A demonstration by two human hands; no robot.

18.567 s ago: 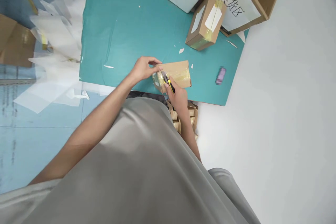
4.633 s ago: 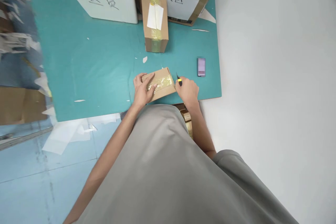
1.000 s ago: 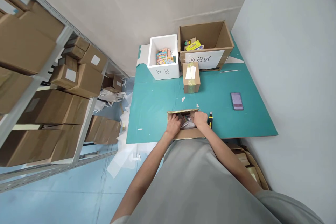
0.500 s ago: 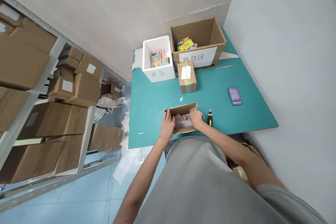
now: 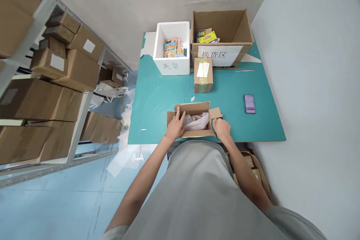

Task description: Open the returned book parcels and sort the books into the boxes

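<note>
In front of me sits a small open cardboard box [image 5: 198, 134], its flaps spread at both ends. White plastic wrapping [image 5: 203, 123] lies inside it around a small colourful printed item [image 5: 196, 118]. Across the box's left end rests my left hand [image 5: 174, 126], fingers stretched apart and holding nothing. My right hand [image 5: 222, 128] is closed at the right end, on the outward-turned cardboard flap [image 5: 215, 113]; its fingertips are hidden. A bit of the black and yellow utility knife [image 5: 217, 136] peeks out beside that hand; the rest is covered.
Behind stand a taped carton [image 5: 203, 85], a white foam box [image 5: 172, 68] with colourful packs, and a big labelled carton [image 5: 244, 54] with a yellow pack. A phone-like purple item [image 5: 249, 104] lies right on the green table [image 5: 157, 92]. Shelves of cartons [image 5: 75, 69] stand left.
The box's end flaps have swung outward. My right hand has moved right, out of the box opening, and now covers most of the utility knife. The view has shifted.
</note>
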